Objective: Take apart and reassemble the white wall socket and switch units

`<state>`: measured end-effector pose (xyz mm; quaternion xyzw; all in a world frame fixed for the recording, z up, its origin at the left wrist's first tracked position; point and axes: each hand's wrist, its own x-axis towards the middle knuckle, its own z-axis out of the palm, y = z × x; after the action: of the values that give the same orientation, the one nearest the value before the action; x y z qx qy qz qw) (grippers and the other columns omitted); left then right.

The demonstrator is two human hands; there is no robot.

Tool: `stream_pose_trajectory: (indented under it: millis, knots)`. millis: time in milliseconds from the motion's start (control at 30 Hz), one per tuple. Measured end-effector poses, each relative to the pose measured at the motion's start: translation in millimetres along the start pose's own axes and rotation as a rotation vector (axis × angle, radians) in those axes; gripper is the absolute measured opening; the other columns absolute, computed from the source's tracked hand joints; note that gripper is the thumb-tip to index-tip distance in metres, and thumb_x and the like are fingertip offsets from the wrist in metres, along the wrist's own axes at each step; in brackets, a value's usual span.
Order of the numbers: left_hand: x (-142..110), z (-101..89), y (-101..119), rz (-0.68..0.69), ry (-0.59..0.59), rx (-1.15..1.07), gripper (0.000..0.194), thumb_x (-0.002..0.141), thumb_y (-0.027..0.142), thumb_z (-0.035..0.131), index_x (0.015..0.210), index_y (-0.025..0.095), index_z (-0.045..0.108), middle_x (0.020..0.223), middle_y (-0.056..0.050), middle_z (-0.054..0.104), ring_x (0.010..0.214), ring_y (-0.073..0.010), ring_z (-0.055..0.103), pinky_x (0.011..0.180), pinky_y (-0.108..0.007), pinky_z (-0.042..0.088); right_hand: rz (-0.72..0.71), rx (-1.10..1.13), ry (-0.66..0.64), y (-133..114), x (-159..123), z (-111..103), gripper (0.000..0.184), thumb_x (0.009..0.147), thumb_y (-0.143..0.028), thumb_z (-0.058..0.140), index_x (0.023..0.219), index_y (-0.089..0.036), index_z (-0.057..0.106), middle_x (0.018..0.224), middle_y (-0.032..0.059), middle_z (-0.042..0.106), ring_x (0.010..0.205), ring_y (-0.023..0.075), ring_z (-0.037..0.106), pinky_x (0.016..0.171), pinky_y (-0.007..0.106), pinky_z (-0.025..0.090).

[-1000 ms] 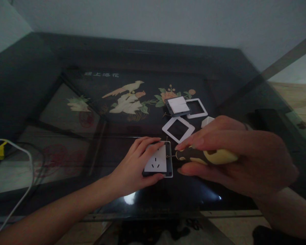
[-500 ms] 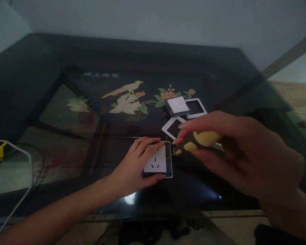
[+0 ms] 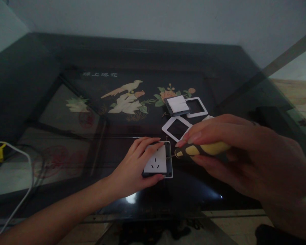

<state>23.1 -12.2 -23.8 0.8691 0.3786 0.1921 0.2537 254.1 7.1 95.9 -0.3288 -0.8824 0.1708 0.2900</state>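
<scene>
A white wall socket (image 3: 155, 165) with a dark grey base lies face up on the dark glass table. My left hand (image 3: 139, 165) is closed around it, fingers over its far edge and thumb along its near edge. In my right hand (image 3: 234, 153) is a screwdriver (image 3: 214, 148) with a yellow and dark handle, held almost level. Its thin shaft points left, and its tip meets the right side of the socket's base. A small screw (image 3: 166, 138) shows by the socket's far right corner. My right palm hides part of the handle.
Beyond the socket lie a white frame (image 3: 165, 129), another white frame (image 3: 205, 110) and a white switch (image 3: 178, 104) with a grey base. A screw (image 3: 164, 114) is beside the switch. A white cable (image 3: 30, 166) with a yellow tag (image 3: 0, 153) runs along the left.
My right hand has shifted slightly right and tipped the screwdriver closer to level, its fingers rolling on the handle. More of the nearer white frame shows. My left hand and the socket stay put.
</scene>
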Motion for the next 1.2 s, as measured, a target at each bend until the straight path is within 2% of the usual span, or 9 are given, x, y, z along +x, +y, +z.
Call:
stream_pose_trajectory:
  millis: [300, 500, 633, 900, 1200]
  knots:
    - [-1.6, 1.2, -0.1, 0.004, 0.002, 0.003, 0.075, 0.083, 0.039, 0.068, 0.145, 0.023, 0.028, 0.144, -0.014, 0.040, 0.130, -0.0345, 0.033, 0.109, -0.056, 0.037, -0.011, -0.057, -0.033, 3.0, -1.3, -4.5, 0.017, 0.092, -0.026, 0.058, 0.108, -0.023, 0.062, 0.099, 0.0020, 0.073, 0.090, 0.0132, 0.071, 0.075, 0.019, 0.058]
    - [-1.5, 0.6, -0.1, 0.000, 0.015, -0.019, 0.073, 0.083, 0.037, 0.068, 0.144, 0.023, 0.032, 0.141, -0.014, 0.044, 0.128, -0.0347, 0.036, 0.107, -0.056, 0.039, -0.002, -0.068, 0.001, -0.9, -1.6, -2.1, 0.013, 0.090, -0.023, 0.060, 0.102, -0.025, 0.063, 0.095, 0.0002, 0.073, 0.081, 0.0128, 0.071, 0.069, 0.018, 0.059]
    - [-1.2, 0.2, 1.4, -0.008, 0.011, -0.025, 0.071, 0.083, 0.037, 0.067, 0.143, 0.025, 0.031, 0.141, -0.012, 0.044, 0.128, -0.0349, 0.037, 0.106, -0.056, 0.040, -0.003, -0.073, 0.049, -3.8, -5.1, -0.3, 0.016, 0.094, -0.030, 0.056, 0.108, -0.026, 0.063, 0.096, -0.0009, 0.072, 0.079, 0.0121, 0.072, 0.069, 0.016, 0.059]
    - [-0.9, 0.9, 1.0, 0.004, 0.026, -0.034, 0.070, 0.084, 0.036, 0.067, 0.143, 0.024, 0.033, 0.141, -0.013, 0.045, 0.127, -0.0351, 0.038, 0.105, -0.056, 0.040, -0.015, -0.107, -0.021, -4.3, -4.3, -6.0, 0.019, 0.092, -0.031, 0.059, 0.110, -0.027, 0.063, 0.097, -0.0011, 0.072, 0.078, 0.0130, 0.072, 0.066, 0.017, 0.059]
    - [-0.9, 0.5, 0.4, -0.012, 0.008, -0.033, 0.071, 0.084, 0.036, 0.066, 0.144, 0.026, 0.030, 0.142, -0.012, 0.043, 0.129, -0.0350, 0.036, 0.107, -0.056, 0.038, -0.033, -0.099, 0.014, -3.2, -5.2, -1.1, 0.013, 0.091, -0.032, 0.063, 0.100, -0.024, 0.062, 0.097, -0.0006, 0.072, 0.080, 0.0113, 0.071, 0.065, 0.015, 0.057]
